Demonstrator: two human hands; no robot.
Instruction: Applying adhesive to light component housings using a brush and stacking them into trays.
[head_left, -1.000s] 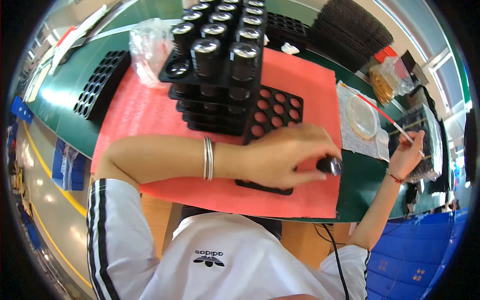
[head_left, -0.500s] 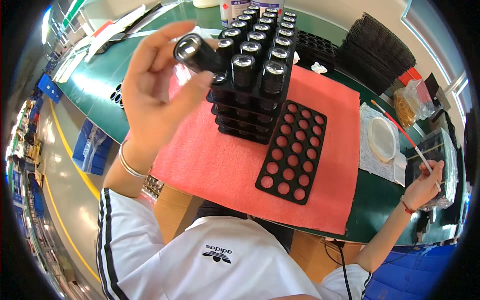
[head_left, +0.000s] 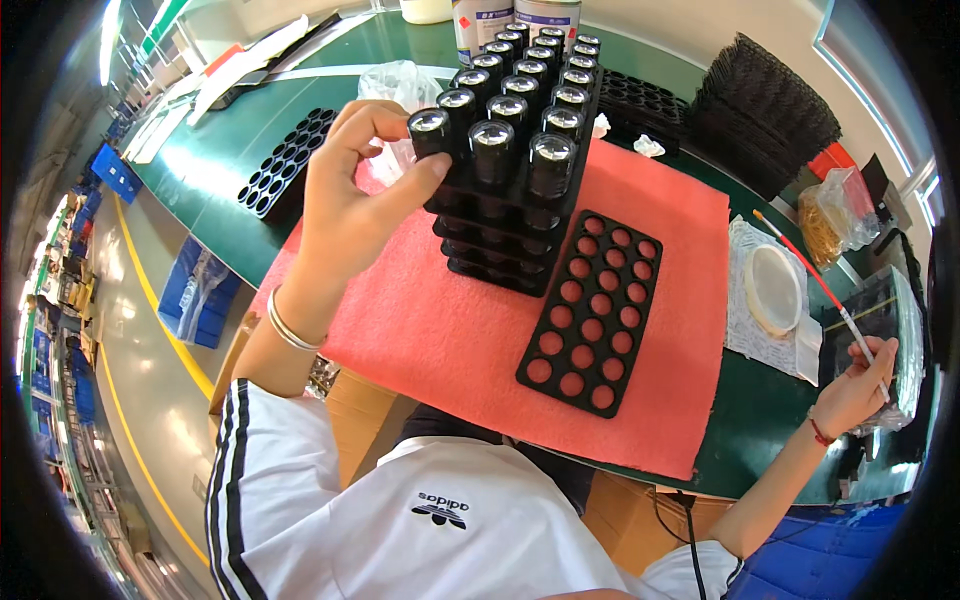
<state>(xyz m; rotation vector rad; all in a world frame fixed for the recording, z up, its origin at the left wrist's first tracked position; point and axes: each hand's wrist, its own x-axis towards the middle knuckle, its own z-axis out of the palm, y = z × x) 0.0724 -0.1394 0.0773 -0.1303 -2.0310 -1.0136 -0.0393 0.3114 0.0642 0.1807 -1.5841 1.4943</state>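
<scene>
My left hand grips a black cylinder with a shiny, clear lens-like top, thumb on the near side and fingers behind. That cylinder stands upright at the near left corner of a stack of black trays. Rows of matching cylinders fill the top tray. Far to the right, my right hand is closed round the white lower end of a thin red-and-white stick, its orange tip pointing up and away. A flat black tray with round holes lies beside the stack on a pink foam mat.
A round whitish dish sits on a cloth at right, near a plastic-wrapped package. Behind are a black tray pile and cans. Another holed tray and a clear bag lie at left on the green table.
My left hand has brought the cylinder from tilted in the air at left down to upright at the tray's near left corner. My right hand still holds the stick, almost unmoved.
</scene>
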